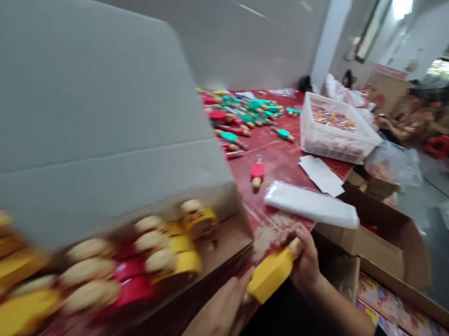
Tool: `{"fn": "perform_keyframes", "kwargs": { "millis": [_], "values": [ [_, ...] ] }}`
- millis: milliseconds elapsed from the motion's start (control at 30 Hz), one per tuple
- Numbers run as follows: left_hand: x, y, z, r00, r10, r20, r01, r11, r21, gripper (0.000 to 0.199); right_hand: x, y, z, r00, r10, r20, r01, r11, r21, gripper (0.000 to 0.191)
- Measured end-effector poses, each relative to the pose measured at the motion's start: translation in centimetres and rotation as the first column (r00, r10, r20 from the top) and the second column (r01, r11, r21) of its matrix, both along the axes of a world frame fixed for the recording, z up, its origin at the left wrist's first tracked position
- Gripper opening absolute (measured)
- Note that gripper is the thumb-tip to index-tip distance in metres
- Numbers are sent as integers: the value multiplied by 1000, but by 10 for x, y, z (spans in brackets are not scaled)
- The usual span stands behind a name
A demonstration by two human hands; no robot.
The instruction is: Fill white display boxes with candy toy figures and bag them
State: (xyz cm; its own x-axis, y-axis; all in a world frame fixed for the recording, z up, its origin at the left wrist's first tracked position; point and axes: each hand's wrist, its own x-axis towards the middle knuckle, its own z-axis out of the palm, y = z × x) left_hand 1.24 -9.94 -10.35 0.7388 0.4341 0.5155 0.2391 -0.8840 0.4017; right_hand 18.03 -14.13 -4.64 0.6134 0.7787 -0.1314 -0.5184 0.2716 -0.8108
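Observation:
A yellow toy with beige knobs at its ends (272, 275) is held slanting between my two hands, in front of the table's near edge. My left hand (218, 311) is closed about its lower left end. At the upper right end, my right hand (305, 260) wraps its fingers round the beige knob. To the left stands an open cardboard box (230, 240) with its tall grey flap (86, 96) raised. Inside lie several similar toys in rows, yellow ones (187, 259) and red ones (132, 284), with round beige parts. Motion blurs their detail.
Small green and red toys (251, 109) lie heaped on the red table (270, 154). A white plastic bin (335, 151), paper sheets (321, 175) and a white plastic-wrapped stack (311, 205) sit rightward. Cardboard boxes (413, 246) stand below. Another person (407, 122) sits at far right.

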Motion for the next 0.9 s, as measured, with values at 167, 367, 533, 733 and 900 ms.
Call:
{"fn": "perform_keyframes", "kwargs": {
  "millis": [167,367,533,733,900],
  "values": [
    [2,-1,49,1000,-19,-6,19,997,81,40,7,4,15,958,88,273,-127,983,130,28],
    [-32,32,96,948,249,197,-308,875,373,27,1,48,22,846,-257,467,147,955,259,20],
    [-45,61,98,864,504,-2,-423,728,539,23,-31,87,-12,618,-288,732,-43,917,397,16],
    [-41,58,93,853,520,34,-454,710,539,21,-32,102,-20,420,-213,882,-50,965,257,15],
    [-37,58,93,859,507,72,-483,756,441,23,-47,120,-18,235,-217,947,-15,974,227,9]
  ]
}}
